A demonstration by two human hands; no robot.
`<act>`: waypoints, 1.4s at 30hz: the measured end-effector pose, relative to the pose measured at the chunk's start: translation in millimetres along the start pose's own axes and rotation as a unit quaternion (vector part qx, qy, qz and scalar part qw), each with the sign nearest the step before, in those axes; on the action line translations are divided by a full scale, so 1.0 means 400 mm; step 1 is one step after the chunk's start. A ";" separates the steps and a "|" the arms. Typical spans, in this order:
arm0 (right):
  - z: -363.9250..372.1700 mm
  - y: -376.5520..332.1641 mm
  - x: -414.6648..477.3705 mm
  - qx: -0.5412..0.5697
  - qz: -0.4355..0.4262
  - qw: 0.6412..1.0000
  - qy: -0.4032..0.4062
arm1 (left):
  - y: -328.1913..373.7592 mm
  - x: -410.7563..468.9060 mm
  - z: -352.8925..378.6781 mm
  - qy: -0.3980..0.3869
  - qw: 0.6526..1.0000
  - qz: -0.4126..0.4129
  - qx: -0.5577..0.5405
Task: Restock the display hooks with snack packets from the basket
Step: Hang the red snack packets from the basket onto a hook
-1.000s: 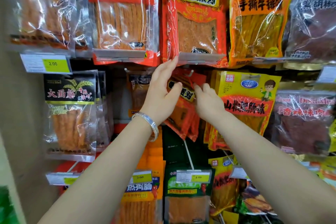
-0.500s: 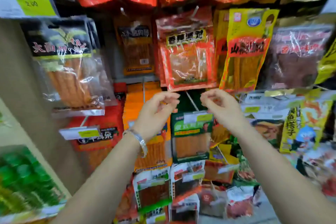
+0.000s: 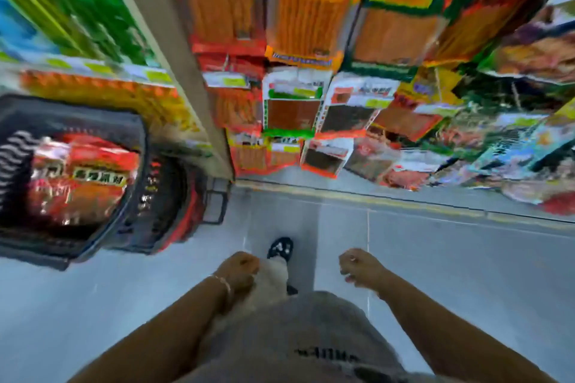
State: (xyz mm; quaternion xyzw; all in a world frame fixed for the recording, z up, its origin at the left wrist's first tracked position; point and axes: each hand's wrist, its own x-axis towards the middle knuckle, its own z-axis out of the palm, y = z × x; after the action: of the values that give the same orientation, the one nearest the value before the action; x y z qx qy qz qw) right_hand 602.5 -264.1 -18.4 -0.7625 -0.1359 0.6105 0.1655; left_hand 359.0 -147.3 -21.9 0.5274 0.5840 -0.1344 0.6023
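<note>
The view is blurred and points down at the floor. A black basket (image 3: pixel 141 146) sits on the floor at the left, with red snack packets (image 3: pixel 81 177) lying inside it. The display hooks carry hanging snack packets (image 3: pixel 294 112) across the top and right. My left hand (image 3: pixel 241 270), with a bracelet at the wrist, hangs low in front of my legs. Its fingers are loosely curled and hold nothing. My right hand (image 3: pixel 357 266) hangs beside it at the same height, also loosely curled and holding nothing. Both hands are well below the hooks and to the right of the basket.
A beige upright post (image 3: pixel 186 71) divides the hook display from shelves of green and orange packets (image 3: pixel 77 9) at the left. Grey floor tiles (image 3: pixel 435 258) stretch in front of the display. My shoe (image 3: pixel 280 247) and grey shorts (image 3: pixel 311 336) show below.
Both hands let go of the red packet on its hook and dropped down to waist level. The view swung from the upper hooks down to the floor and basket.
</note>
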 end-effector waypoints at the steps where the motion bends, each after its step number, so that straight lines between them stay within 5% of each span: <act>1: 0.025 0.046 -0.005 -0.052 0.024 0.998 -0.016 | -0.058 -0.030 0.022 0.012 1.000 -0.006 -0.008; 6: 0.117 0.190 -0.025 -0.287 -0.041 0.955 -0.058 | -0.239 -0.125 0.074 0.122 0.970 -0.099 -0.185; 12: 0.160 0.128 -0.004 -0.242 -0.012 0.967 -0.078 | -0.390 -0.185 0.068 0.197 0.938 -0.142 -0.249; 20: 0.369 -0.107 0.058 -0.325 -0.038 0.943 -0.057 | -0.602 -0.230 -0.074 0.208 0.895 -0.186 -0.348; 31: 0.925 -0.385 0.003 -0.242 -0.111 0.955 -0.130 | -0.788 -0.264 -0.573 0.224 0.887 -0.161 -0.369; 42: 1.107 -0.743 0.166 -0.101 -0.140 0.976 -0.133 | -0.678 -0.098 -0.897 0.229 0.900 -0.103 -0.357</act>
State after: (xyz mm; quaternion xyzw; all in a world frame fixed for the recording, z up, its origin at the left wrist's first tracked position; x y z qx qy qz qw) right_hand 183.3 71.3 -41.2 -0.6604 -0.3231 0.6605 0.1519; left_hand -64.4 8.4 -32.8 0.2296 0.7658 0.1464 0.5825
